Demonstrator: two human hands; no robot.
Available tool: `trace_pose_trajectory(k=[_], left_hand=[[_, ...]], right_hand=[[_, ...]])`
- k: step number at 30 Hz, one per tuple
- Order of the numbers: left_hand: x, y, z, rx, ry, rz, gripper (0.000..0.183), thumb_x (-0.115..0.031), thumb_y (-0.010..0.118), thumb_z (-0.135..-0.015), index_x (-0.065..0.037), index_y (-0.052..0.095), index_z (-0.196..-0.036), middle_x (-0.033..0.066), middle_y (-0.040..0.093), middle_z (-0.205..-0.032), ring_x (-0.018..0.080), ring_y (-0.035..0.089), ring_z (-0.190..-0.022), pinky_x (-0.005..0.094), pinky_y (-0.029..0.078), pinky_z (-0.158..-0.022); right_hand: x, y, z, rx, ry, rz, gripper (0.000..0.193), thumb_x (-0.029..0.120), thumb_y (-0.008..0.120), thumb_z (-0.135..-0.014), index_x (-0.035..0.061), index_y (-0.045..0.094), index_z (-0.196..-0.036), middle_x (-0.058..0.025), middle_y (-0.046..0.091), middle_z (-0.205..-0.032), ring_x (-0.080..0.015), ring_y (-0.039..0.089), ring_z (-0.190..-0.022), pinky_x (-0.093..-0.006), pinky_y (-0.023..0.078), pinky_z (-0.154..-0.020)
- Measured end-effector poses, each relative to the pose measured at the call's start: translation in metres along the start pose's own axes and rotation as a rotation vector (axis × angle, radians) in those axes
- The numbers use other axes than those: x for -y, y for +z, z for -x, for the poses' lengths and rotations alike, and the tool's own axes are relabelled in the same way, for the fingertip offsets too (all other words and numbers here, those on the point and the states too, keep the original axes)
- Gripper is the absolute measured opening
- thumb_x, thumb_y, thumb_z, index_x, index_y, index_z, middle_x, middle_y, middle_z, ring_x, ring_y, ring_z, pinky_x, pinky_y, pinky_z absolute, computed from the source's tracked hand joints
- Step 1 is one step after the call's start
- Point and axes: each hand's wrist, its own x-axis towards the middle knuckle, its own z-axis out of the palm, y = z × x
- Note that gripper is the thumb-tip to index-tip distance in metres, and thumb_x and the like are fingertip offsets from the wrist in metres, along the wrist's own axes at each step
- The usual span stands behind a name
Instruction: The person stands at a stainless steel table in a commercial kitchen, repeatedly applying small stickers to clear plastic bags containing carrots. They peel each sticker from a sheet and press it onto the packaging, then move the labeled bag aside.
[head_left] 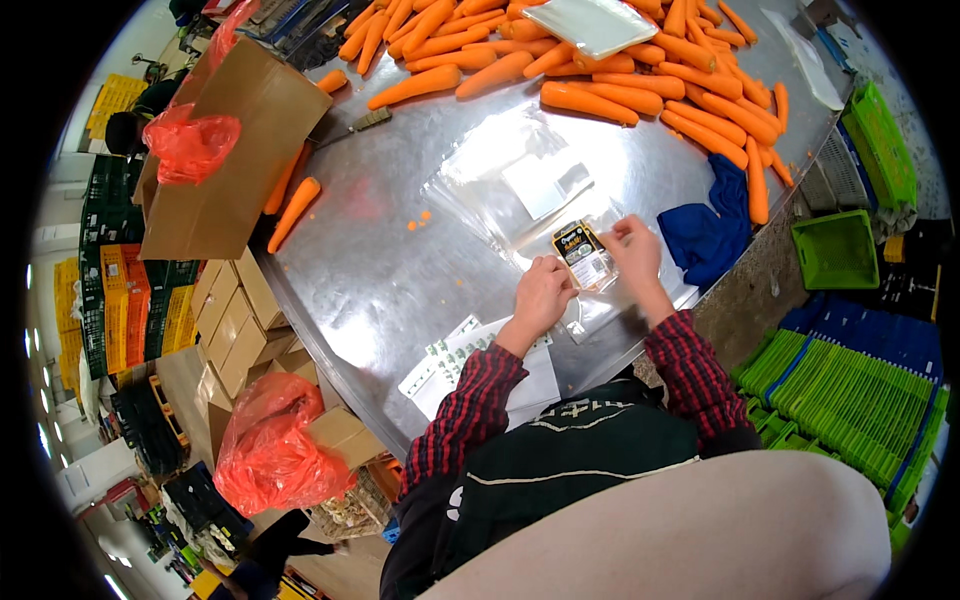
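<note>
1. Risk of misplacement. The printed label (583,255), a small black-and-yellow sticker with a white panel, is pinched between both hands over a clear plastic bag (520,185) lying flat on the steel table (380,270). The film looks slack and creased, so the adhesive could catch early and set the label crooked or wrinkled.
2. Risk of sticking to itself. The label appears thin and limp; if one corner droops it may fold back onto its own glue, or cling to a fingertip.
3. Risk of contamination. A small orange carrot scrap (412,225) lies at about 9 o'clock from the bag; such crumbs could be trapped under the sticker.
4. Risk of sliding. The bag rests loose on polished metal and could shift under a sideways press.
5. Left hand (543,292). It sits at 7 o'clock of the label, fingers curled, tips closed on the label's lower left edge; the checked sleeve runs back toward 7 o'clock.
6. Right hand (632,250). It sits at 3 o'clock of the label, thumb and forefinger closed on its right edge, wrist bent inward.
7. Surroundings. A heap of carrots (600,70) fills the table toward 12 o'clock; a blue cloth (710,230) lies at 3 o'clock of the right hand; label backing sheets (470,365) lie at 7 o'clock.
</note>
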Motion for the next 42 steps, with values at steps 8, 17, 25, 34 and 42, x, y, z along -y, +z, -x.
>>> trace_pose_trajectory(k=[8, 17, 25, 34, 42], left_hand=[[0.037, -0.040, -0.007, -0.730, -0.565, 0.863, 0.009, -0.012, 0.066, -0.086, -0.003, 0.063, -0.088, 0.0026, 0.066, -0.078, 0.0110, 0.060, -0.065, 0.0264, 0.048, -0.061], [-0.017, 0.000, 0.008, -0.018, 0.035, -0.062, 0.019, -0.011, 0.077, -0.068, -0.005, 0.062, -0.079, 0.0094, 0.059, -0.092, 0.0297, 0.058, -0.085, 0.0390, 0.049, -0.073], [0.020, -0.012, 0.001, -0.078, -0.406, 0.517, 0.009, -0.012, 0.069, -0.082, -0.006, 0.063, -0.080, 0.0076, 0.066, -0.088, 0.0220, 0.064, -0.075, 0.0326, 0.050, -0.067], [-0.006, -0.032, -0.005, -0.348, -0.288, 0.394, 0.023, -0.014, 0.074, -0.080, -0.005, 0.059, -0.094, 0.0070, 0.064, -0.092, 0.0187, 0.062, -0.082, 0.0309, 0.050, -0.071], [-0.020, -0.015, 0.004, 0.104, -0.104, -0.024, 0.034, -0.016, 0.082, -0.062, -0.007, 0.060, -0.086, 0.0090, 0.055, -0.104, 0.0311, 0.053, -0.100, 0.0400, 0.047, -0.081]], right_hand=[[-0.007, -0.046, -0.033, 0.208, 0.297, -0.776, 0.013, 0.008, 0.069, -0.085, 0.0011, 0.065, -0.096, -0.0025, 0.066, -0.081, -0.0061, 0.059, -0.068, -0.0197, 0.046, -0.059], [0.015, 0.004, 0.006, 0.219, -0.184, 0.110, 0.031, 0.001, 0.074, -0.069, 0.0022, 0.058, -0.096, -0.0113, 0.065, -0.088, -0.0290, 0.064, -0.085, -0.0365, 0.051, -0.073], [-0.030, -0.056, -0.057, 0.133, 0.469, -0.757, 0.017, 0.017, 0.060, -0.094, 0.0056, 0.061, -0.106, 0.0001, 0.062, -0.083, -0.0099, 0.058, -0.066, -0.0224, 0.042, -0.050], [0.005, 0.000, -0.034, 0.456, 0.453, -0.835, 0.017, 0.011, 0.044, -0.100, 0.0061, 0.057, -0.110, -0.0038, 0.063, -0.098, -0.0100, 0.060, -0.083, -0.0250, 0.050, -0.065], [0.010, 0.026, -0.036, 0.511, 0.180, -0.520, 0.016, 0.000, 0.054, -0.090, 0.0028, 0.056, -0.106, -0.0060, 0.063, -0.090, -0.0130, 0.061, -0.078, -0.0275, 0.051, -0.069]])
